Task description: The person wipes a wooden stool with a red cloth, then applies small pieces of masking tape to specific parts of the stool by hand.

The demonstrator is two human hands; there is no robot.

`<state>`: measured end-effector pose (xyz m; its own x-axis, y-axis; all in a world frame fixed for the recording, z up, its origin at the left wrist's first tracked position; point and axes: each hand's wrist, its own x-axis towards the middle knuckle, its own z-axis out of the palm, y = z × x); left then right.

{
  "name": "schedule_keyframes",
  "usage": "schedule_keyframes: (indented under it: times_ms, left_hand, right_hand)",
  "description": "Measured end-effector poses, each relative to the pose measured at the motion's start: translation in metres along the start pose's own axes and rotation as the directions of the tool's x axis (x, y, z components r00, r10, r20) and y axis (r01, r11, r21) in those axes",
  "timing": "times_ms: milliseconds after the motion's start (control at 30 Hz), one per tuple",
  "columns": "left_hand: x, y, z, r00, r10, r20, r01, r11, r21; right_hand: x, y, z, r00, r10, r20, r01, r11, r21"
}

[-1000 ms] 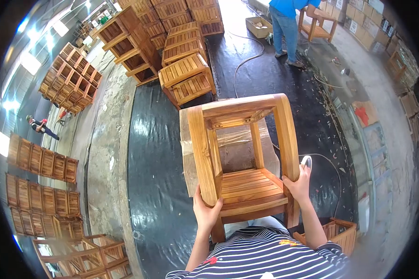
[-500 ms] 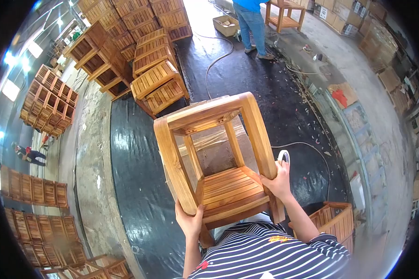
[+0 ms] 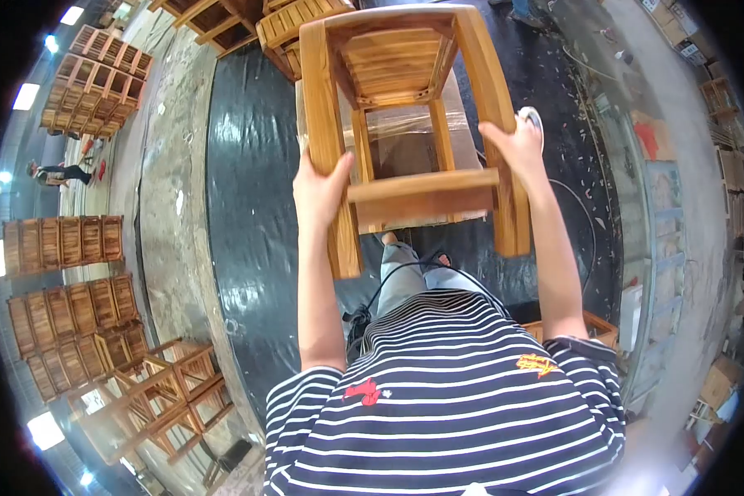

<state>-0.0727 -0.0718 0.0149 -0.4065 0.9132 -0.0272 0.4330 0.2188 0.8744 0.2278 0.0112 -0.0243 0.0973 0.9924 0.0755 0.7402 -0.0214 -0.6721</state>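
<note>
I hold a wooden stool [image 3: 329, 87] with a slatted panel out in front of me, tilted so that I look in between its legs. My left hand [image 3: 318, 188] is closed round the left leg, thumb on the inner side. On the right leg, my right hand [image 3: 514, 150] grips from the outside. A white ring like a tape roll [image 3: 531, 121] sits at the fingers of my right hand. Below the stool, a film-wrapped cardboard box [image 3: 395, 157] shows through the frame.
Stacked slatted wooden stools [image 3: 293, 23] stand ahead. More wooden furniture [image 3: 66, 310] is piled on the left, where a person [image 3: 62, 173] walks. Black sheeting [image 3: 252, 182] covers the floor. A cable [image 3: 587, 198] runs along the right, and cartons [image 3: 686, 37] line the far right.
The stool has swung up and away from my body and tipped, its slatted panel now at the far end. Both hands keep their grip. My view has turned further down.
</note>
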Motion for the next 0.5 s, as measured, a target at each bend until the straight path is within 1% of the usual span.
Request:
schedule_keyframes:
  times_ms: [67,100,167,200,233,267,333,367,400,433,467,500]
  left_hand:
    - [0.018,0.007,-0.002,0.999,-0.027,0.035,0.022,0.990,0.139]
    - [0.025,0.009,-0.001,0.999,-0.021,0.039,0.016,0.990,0.142]
    - [0.040,0.000,0.002,0.999,-0.001,0.044,-0.005,0.992,0.124]
    - [0.045,0.000,0.002,0.998,0.012,0.056,-0.018,0.994,0.108]
    - [0.045,0.002,0.000,0.995,0.010,0.100,-0.015,0.999,0.052]
    - [0.044,-0.004,0.001,0.995,0.018,0.096,-0.023,0.998,0.052]
    - [0.038,-0.019,0.001,0.979,0.121,0.167,-0.080,0.969,-0.235]
    - [0.027,-0.023,-0.003,0.973,0.103,0.205,-0.041,0.958,-0.284]
    - [0.013,-0.022,-0.008,0.973,0.050,0.224,0.018,0.956,-0.294]
    - [-0.003,-0.019,-0.013,0.961,0.042,0.275,0.058,0.937,-0.345]
    - [-0.015,-0.028,-0.015,0.963,0.070,0.261,0.020,0.945,-0.326]
    - [-0.030,-0.024,-0.021,0.959,0.035,0.280,0.057,0.947,-0.316]
  right_hand:
    - [0.020,-0.007,0.000,0.996,0.065,0.066,-0.064,0.998,-0.015]
    - [0.027,-0.011,0.000,0.996,0.058,0.062,-0.057,0.998,-0.011]
    - [0.039,-0.018,-0.003,0.985,0.117,0.125,-0.105,0.990,-0.099]
    - [0.042,-0.018,-0.002,0.987,0.110,0.118,-0.099,0.991,-0.095]
    - [0.043,-0.017,0.000,0.987,0.118,0.107,-0.107,0.989,-0.104]
    - [0.046,-0.017,0.001,0.987,0.126,0.096,-0.116,0.987,-0.112]
    - [0.046,-0.020,-0.001,0.987,0.127,0.099,-0.116,0.988,-0.106]
    - [0.044,-0.021,-0.003,0.986,0.126,0.109,-0.114,0.988,-0.105]
    - [0.044,-0.022,-0.003,0.985,0.127,0.121,-0.114,0.988,-0.104]
    - [0.044,-0.020,-0.001,0.985,0.130,0.113,-0.116,0.986,-0.120]
    - [0.045,-0.017,0.001,0.985,0.131,0.111,-0.118,0.986,-0.114]
    - [0.046,-0.014,0.003,0.986,0.130,0.100,-0.117,0.985,-0.126]
